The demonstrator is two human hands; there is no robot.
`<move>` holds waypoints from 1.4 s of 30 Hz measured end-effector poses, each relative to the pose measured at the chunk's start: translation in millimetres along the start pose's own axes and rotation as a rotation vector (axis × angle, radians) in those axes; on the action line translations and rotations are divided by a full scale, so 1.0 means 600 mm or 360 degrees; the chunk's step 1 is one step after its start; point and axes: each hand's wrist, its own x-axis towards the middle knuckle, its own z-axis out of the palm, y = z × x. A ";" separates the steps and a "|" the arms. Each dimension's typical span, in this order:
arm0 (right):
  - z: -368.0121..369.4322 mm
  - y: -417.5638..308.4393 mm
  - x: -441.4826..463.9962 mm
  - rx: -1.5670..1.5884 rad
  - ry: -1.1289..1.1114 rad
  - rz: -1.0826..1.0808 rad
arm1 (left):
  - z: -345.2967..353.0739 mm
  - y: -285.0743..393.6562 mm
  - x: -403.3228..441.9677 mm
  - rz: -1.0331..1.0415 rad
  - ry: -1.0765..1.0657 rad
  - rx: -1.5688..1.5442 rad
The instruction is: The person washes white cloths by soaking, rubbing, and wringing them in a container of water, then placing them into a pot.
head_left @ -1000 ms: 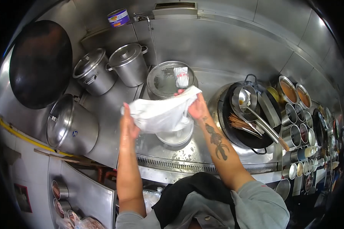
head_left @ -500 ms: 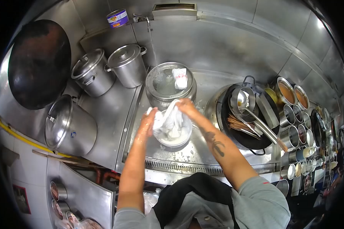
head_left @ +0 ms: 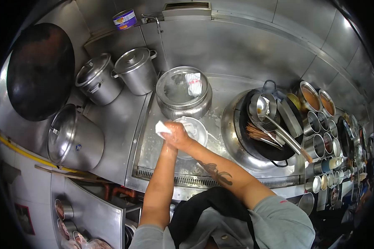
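A wet white cloth [head_left: 161,128] is bunched between my two hands, and one end of it sticks out on the left. My right hand [head_left: 179,135] wraps over the bundle. My left hand [head_left: 168,142] is closed on it too, with its fingers mostly hidden under the right hand. Just right of the hands, a white bowl [head_left: 200,132] with whitish liquid in it stands on the metal worktop. Behind it is a large steel pot [head_left: 186,111] filled with water. A folded white cloth with red marks [head_left: 193,84] lies at the pot's top.
A thin tap [head_left: 150,17] reaches over from the back wall. Lidded steel pots [head_left: 136,68] stand at the left, below a big dark wok [head_left: 40,72]. At the right, a wok [head_left: 253,151] holds a ladle [head_left: 284,136] and a brush, beside several seasoning containers [head_left: 316,147].
My hands have come together and shifted left from above the bowl. The white cloth, hanging loosely between them before, is now squeezed into a bundle. The right forearm crosses in front of the bowl.
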 end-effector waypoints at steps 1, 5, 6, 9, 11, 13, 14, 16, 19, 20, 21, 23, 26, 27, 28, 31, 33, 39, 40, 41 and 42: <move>0.003 0.052 -0.012 -0.0286 0.0118 -0.0165 | -0.003 0.003 -0.002 -0.0097 0.0365 0.0105; -0.067 0.110 -0.004 -0.0450 0.0117 0.0359 | 0.059 0.069 0.011 -0.0714 0.1351 0.0339; -0.083 0.111 0.007 -0.0428 0.0132 0.0472 | 0.085 0.096 0.006 -0.0816 0.1289 0.0533; -0.132 0.070 0.070 -0.0079 0.0016 0.0551 | 0.055 0.132 -0.050 -0.0888 0.0928 0.1743; -0.155 0.008 0.115 0.0069 -0.0051 0.0566 | 0.039 0.160 -0.075 -0.0965 0.0655 0.2246; -0.164 -0.018 0.137 0.0101 -0.0108 0.0736 | 0.073 0.199 -0.077 -0.1210 0.0482 0.2234; -0.165 -0.020 0.143 0.0122 -0.0115 0.0731 | 0.100 0.214 -0.068 -0.1386 0.0622 0.2133; -0.164 -0.015 0.139 -0.0098 -0.0091 0.0639 | 0.158 0.244 -0.045 -0.1722 0.0912 0.1907; -0.174 0.079 0.076 -0.0656 -0.0069 0.0262 | 0.093 0.200 -0.079 -0.1032 0.0975 0.0881; -0.172 0.093 0.046 -0.0610 -0.0300 0.0342 | 0.101 0.185 -0.076 -0.0863 0.0985 0.0482; -0.165 0.097 0.013 -0.0563 -0.0532 0.0421 | 0.094 0.170 -0.069 -0.0805 0.0973 0.0222; -0.135 0.099 -0.047 -0.0469 -0.1126 0.0462 | 0.085 0.144 -0.056 -0.0656 0.0951 -0.0016; -0.077 0.081 -0.096 -0.0329 -0.0772 0.0539 | 0.112 0.123 -0.021 -0.0459 0.0977 -0.0168; -0.076 0.083 -0.100 -0.0340 -0.0691 0.0603 | 0.118 0.121 -0.011 -0.0397 0.1011 -0.0155; -0.086 0.101 -0.095 -0.0434 -0.0674 0.0728 | 0.143 0.131 0.003 -0.0334 0.1046 -0.0138; -0.148 0.188 -0.096 -0.0092 -0.0365 0.1199 | 0.208 0.208 0.006 -0.0238 0.0954 -0.0128; -0.191 0.214 -0.082 0.0890 0.0398 0.1409 | 0.192 0.223 -0.015 -0.0022 0.0869 -0.0143; -0.109 0.065 0.018 0.1964 0.0433 0.0902 | 0.151 0.076 -0.013 -0.0012 0.0915 -0.0504; -0.066 0.080 0.005 0.1668 0.0251 0.0828 | 0.166 0.054 -0.005 -0.0077 0.0856 -0.0494; -0.026 0.078 -0.005 0.0840 0.0150 0.0477 | 0.084 0.015 -0.015 -0.0057 0.0534 -0.0635; -0.003 0.076 -0.015 0.0014 0.0044 0.0122 | 0.004 -0.023 -0.024 -0.0063 0.0195 -0.0765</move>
